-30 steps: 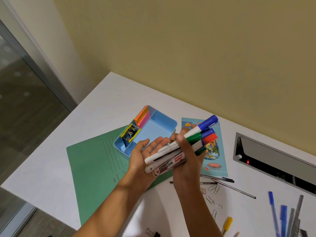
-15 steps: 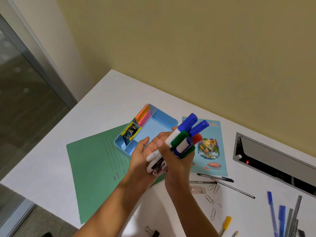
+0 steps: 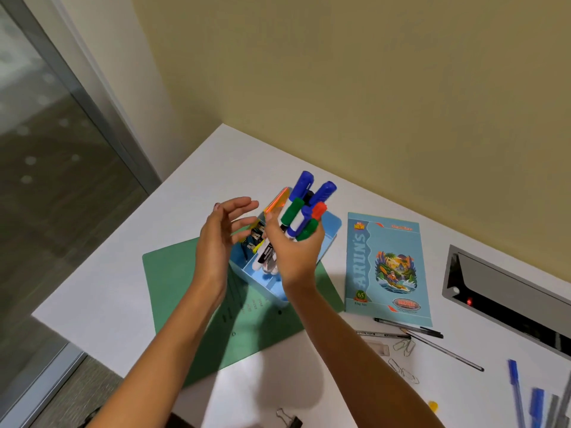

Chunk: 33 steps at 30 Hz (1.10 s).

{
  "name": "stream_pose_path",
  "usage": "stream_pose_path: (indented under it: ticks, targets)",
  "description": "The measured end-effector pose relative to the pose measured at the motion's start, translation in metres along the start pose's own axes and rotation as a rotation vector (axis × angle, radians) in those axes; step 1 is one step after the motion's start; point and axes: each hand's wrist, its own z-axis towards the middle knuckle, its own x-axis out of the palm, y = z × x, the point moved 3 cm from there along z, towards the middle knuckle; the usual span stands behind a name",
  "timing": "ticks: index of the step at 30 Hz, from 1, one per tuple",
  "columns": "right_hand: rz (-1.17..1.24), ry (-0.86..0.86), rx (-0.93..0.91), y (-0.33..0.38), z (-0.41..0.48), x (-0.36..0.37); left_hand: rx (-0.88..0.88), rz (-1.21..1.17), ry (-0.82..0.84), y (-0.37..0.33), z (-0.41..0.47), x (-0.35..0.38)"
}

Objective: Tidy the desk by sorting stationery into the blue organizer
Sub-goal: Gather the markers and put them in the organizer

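Desk point(image 3: 216, 168): right fingers point(image 3: 273, 234) round markers point(image 3: 295, 211)

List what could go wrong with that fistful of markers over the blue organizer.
1. The right hand alone grips the whole bundle of markers; the left hand is open and off it, so one may slip out.
2. The lower ends sit close to the binder clips in the blue organizer; some could catch a divider or land among them.
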Motion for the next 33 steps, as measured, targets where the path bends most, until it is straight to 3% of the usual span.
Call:
stream_pose_path:
  ticks: [8, 16, 25, 33]
  targets:
    - [-0.105, 0.114, -0.03, -0.026, -0.001, 0.012, 0.006, -0.069, 0.097, 0.008, 0.004, 0.013]
    - [-0.15, 0.215, -0.172, -0.028, -0.009, 0.008, -0.005, -0.159, 0.113, 0.021, 0.0, 0.014]
    - [-0.08, 0.03, 0.037, -0.044, 0.005, 0.001, -0.029, -0.121, 0.093, 0.039, 0.005, 0.002]
    - [-0.168, 0.138, -0.123, -0.048, -0.018, 0.004, -0.054, -0.18, 0.061, 0.05, -0.005, 0.003]
